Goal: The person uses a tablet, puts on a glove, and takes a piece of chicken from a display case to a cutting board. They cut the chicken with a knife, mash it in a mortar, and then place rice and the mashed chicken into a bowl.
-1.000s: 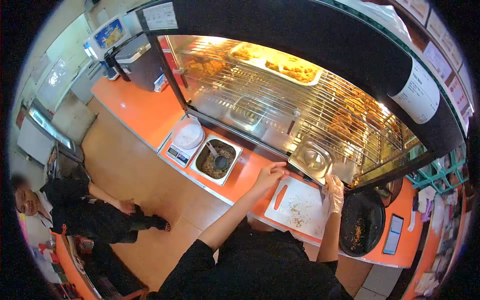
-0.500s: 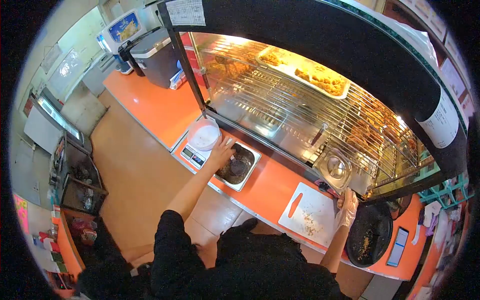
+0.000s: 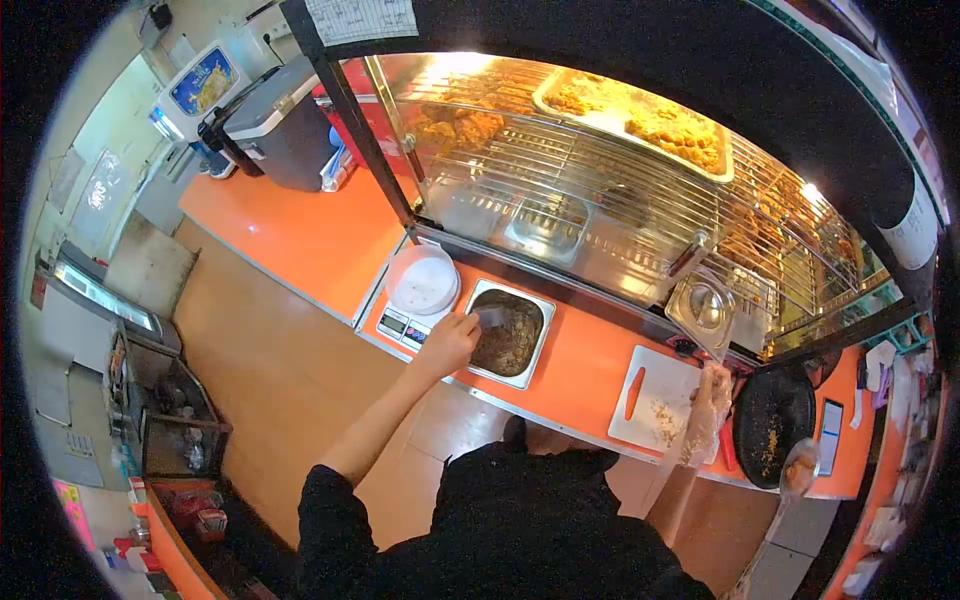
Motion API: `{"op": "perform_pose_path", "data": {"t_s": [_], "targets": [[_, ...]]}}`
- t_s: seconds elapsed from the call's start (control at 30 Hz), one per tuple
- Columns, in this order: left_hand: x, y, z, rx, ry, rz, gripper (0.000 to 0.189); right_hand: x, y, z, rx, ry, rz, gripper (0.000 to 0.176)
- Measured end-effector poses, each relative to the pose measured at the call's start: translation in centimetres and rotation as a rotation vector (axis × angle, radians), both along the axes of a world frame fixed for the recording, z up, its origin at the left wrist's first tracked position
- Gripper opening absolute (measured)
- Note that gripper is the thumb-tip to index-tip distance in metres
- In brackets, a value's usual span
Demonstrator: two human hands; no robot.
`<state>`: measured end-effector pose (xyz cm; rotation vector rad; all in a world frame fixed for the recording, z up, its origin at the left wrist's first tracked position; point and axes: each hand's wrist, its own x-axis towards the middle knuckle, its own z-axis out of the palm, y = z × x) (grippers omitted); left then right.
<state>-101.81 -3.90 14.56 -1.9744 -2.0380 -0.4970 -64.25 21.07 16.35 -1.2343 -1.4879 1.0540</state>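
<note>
Orange counter [image 3: 290, 240]: it runs in front of the glass-fronted cabinet [image 3: 560, 285], a grey cooler box [image 3: 275, 130] sitting up on its left stretch
Kitchen scale [image 3: 405, 328]: near the counter's front edge, a pale round tub [image 3: 424, 282] standing on top of it
Left hand [image 3: 448, 345]: bare, just right of the scale and over the pan's left rim, fingers curled together on the handle end of the scoop
Scoop [image 3: 492, 318]: tipped in over the left part of the steel pan, its handle mostly covered by the hand from where I stand
Steel pan [image 3: 498, 377]: on the counter between scale and board, brown crumbly food [image 3: 515, 345] inside
White board [image 3: 668, 380]: lying farther right, crumbs scattered towards its right side
Lidded container [image 3: 704, 308]: tilted at the cabinet's lower edge, behind the board
Right hand [image 3: 708, 395]: in a clear glove, raised at the container's near corner; I can't tell whether its fingers are clamped on it
Black pan [image 3: 793, 400]: just right of the gloved hand, crumbs in it
Phone [image 3: 828, 437]: flat on the counter beyond, screen lit
</note>
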Motion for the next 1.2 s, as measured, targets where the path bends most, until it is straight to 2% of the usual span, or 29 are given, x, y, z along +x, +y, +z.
{"op": "perform_pose_path", "data": {"t_s": [0.1,0.13,0.23,0.3,0.37,0.47,0.57,0.63,0.7,0.77,0.9,0.97,1.1,1.17,1.2], "targets": [[1.1,0.7,-1.7,-0.129,0.045,0.095,0.008,-1.8,-1.6,0.2,-0.019,0.067,0.106,0.01],[1.7,1.1,-2.1,-0.218,-0.003,0.165,0.006,-2.2,-2.1,0.4,-0.047,0.081,0.129,0.009],[2.9,1.7,-2.5,-0.288,-0.124,0.156,0.005,-3.4,-3.8,2.1,-0.076,0.091,0.158,0.008],[3.1,1.5,-2.5,-0.216,-0.224,0.154,0.006,-3.2,-4.1,2.7,-0.076,0.078,0.168,0.008],[3.3,1.2,-1.7,-0.064,-0.448,0.197,0.008,-2.8,-4.4,3.0,-0.081,0.062,0.171,0.009],[3.3,1.0,-1.1,-0.035,-0.531,0.242,0.005,-2.2,-5.0,3.2,-0.14,0.045,0.156,0.011],[4.1,0.7,0.7,0.1,-0.526,0.253,0.006,-1.8,-5.3,3.1,-0.129,0.056,0.109,0.012],[4.2,0.7,0.5,0.032,-0.485,0.252,0.005,-1.1,-5.2,2.5,-0.072,0.075,0.125,0.012],[4.2,0.2,-0.7,-0.033,-0.441,0.266,0.004,-0.9,-5.4,2.1,-0.091,0.084,0.108,0.012],[3.8,0.3,-2.9,-0.048,-0.278,0.136,0.007,-1.4,-5.3,2.1,-0.101,0.111,0.103,0.012],[4.8,0.3,-1.7,0.026,-0.357,0.113,0.008,-1.2,-5.9,2.5,-0.084,0.086,0.111,0.013],[4.4,-0.2,-2.5,-0.024,-0.363,0.124,0.007,-1.0,-5.9,2.5,-0.159,0.071,0.119,0.011],[3.3,-1.1,0.8,0.111,-0.488,0.128,0.007,-0.9,-5.5,1.9,-0.101,0.113,0.086,0.015],[2.0,-1.8,1.4,0.26,-0.34,0.154,0.016,-0.7,-5.5,1.8,-0.111,0.114,0.079,0.015],[1.4,-2.2,1.6,0.253,-0.347,0.143,0.016,-0.5,-5.4,1.8,-0.115,0.121,0.085,0.015]]}}
